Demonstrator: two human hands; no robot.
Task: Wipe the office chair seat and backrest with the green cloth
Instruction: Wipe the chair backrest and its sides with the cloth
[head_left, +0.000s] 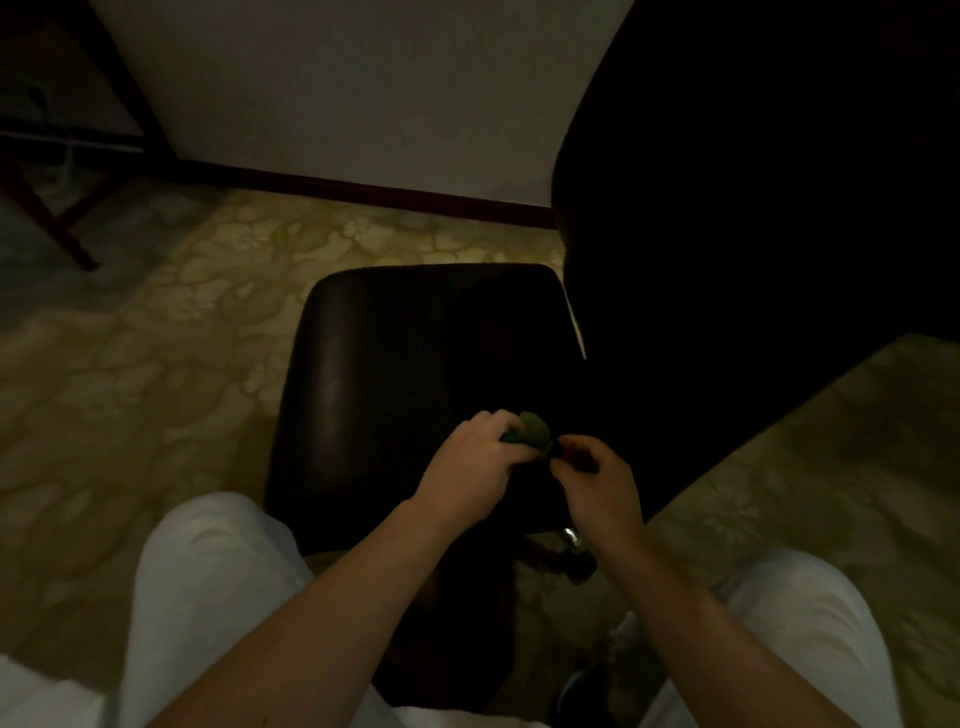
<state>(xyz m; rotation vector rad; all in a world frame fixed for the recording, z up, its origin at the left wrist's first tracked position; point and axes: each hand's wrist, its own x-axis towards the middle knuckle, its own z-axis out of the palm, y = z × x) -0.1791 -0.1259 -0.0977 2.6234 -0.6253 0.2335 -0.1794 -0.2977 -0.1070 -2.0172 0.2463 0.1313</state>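
Over the 5 o'clock corner of the dark leather chair seat, left hand grips the bunched green cloth; right hand curls at its 4 o'clock, grip unclear. Best: fold a flat pad, wipe overlapping strokes toward tall black backrest, 2 o'clock.

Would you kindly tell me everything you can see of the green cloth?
The green cloth is a small, dark green wad of soft-looking fabric, bunched rather than spread, over the near right part of the dark chair seat. The left hand grips it from the left, fingers curled round it; the right hand seems to pinch its right edge. In the dim light, whether it touches the seat is unclear.
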